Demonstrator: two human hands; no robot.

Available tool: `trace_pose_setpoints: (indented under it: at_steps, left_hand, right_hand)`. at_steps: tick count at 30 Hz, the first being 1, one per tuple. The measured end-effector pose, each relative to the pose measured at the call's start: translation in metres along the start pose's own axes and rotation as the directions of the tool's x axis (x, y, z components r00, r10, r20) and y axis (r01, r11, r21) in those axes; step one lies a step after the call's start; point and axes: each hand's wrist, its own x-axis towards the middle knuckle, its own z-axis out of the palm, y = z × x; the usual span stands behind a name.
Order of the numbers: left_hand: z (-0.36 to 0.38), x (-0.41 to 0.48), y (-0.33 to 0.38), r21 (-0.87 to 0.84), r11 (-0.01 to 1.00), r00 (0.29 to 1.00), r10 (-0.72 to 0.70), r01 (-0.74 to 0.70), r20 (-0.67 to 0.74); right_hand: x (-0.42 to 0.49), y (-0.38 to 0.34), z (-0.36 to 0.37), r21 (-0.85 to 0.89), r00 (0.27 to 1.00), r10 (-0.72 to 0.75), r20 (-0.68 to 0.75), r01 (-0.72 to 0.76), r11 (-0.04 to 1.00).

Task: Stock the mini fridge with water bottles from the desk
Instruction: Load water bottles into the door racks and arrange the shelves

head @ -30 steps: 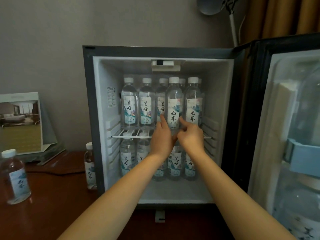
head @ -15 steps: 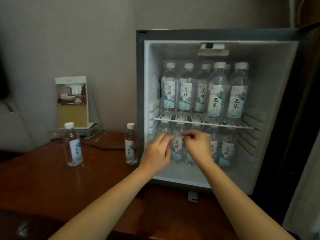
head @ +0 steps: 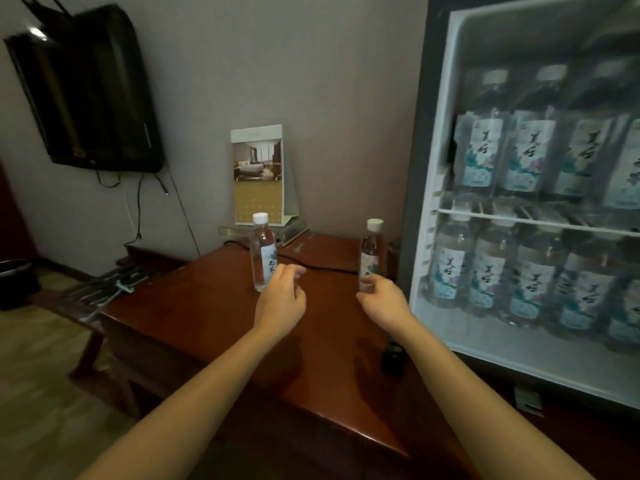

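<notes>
step: reaching for last two bottles on desk (head: 207, 323); left hand (head: 278, 303) open near left bottle (head: 263, 252), right hand (head: 382, 299) half-open at right bottle (head: 372, 258), nothing gripped; next: close fingers, lift to fridge (head: 446, 202)

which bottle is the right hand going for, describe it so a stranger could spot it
Start at the open mini fridge on the right and look just left of its frame, on the wooden desk. A white-capped water bottle stands there upright, the right hand open at its base. Unlike the other desk bottle near the photo card, it stands beside the fridge.
</notes>
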Motion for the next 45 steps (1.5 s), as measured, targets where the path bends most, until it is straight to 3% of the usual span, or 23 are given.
trace_pose_setpoints:
  at_steps: [4, 7, 9, 12, 14, 19, 25, 31, 38, 45]
  left_hand:
    - [0.027, 0.016, -0.020, -0.078, 0.962, 0.936, -0.233, 0.261, 0.266]
    - [0.058, 0.030, -0.020, -0.200, 0.893, 0.849, -0.285, 0.404, 0.445]
    - [0.077, 0.041, -0.017, -0.242, 0.874, 0.814, -0.247, 0.422, 0.525]
    - [0.101, 0.060, -0.009, -0.223, 0.925, 0.816, -0.136, 0.307, 0.562]
    - [0.111, 0.071, -0.005, -0.305, 0.902, 0.812, -0.081, 0.307, 0.579]
    - [0.131, 0.078, 0.000, -0.447, 0.840, 0.801, 0.026, 0.307, 0.598]
    - [0.130, 0.063, -0.005, -0.481, 0.840, 0.859, 0.037, 0.251, 0.511]
    - [0.076, 0.050, -0.003, -0.529, 0.821, 0.874, 0.079, 0.217, 0.480]
    - [-0.001, 0.033, 0.031, -0.663, 0.738, 0.939, 0.128, 0.125, 0.319]
    - [-0.040, 0.018, 0.082, -0.664, 0.748, 0.932, 0.231, 0.013, 0.279]
  right_hand:
    - [0.024, 0.009, 0.029, 0.173, 0.991, 0.131, -0.019, -0.126, 0.977]
    - [0.040, 0.015, 0.040, 0.300, 0.954, 0.291, -0.069, -0.259, 0.918]
    - [0.051, 0.021, 0.044, 0.362, 0.929, 0.355, -0.108, -0.296, 0.884]
    - [0.070, 0.028, 0.050, 0.431, 0.897, 0.398, -0.192, -0.288, 0.855]
    - [0.080, 0.027, 0.053, 0.478, 0.879, 0.412, -0.241, -0.262, 0.838]
    - [0.096, 0.031, 0.056, 0.505, 0.878, 0.358, -0.318, -0.163, 0.848]
    - [0.089, 0.038, 0.055, 0.563, 0.906, 0.265, -0.329, -0.037, 0.825]
    - [0.063, 0.016, 0.061, 0.566, 0.941, 0.138, -0.308, 0.064, 0.822]
    - [0.025, -0.040, 0.037, 0.549, 0.964, -0.084, -0.251, 0.214, 0.808]
    - [-0.034, -0.066, -0.014, 0.565, 0.937, -0.202, -0.284, 0.334, 0.754]
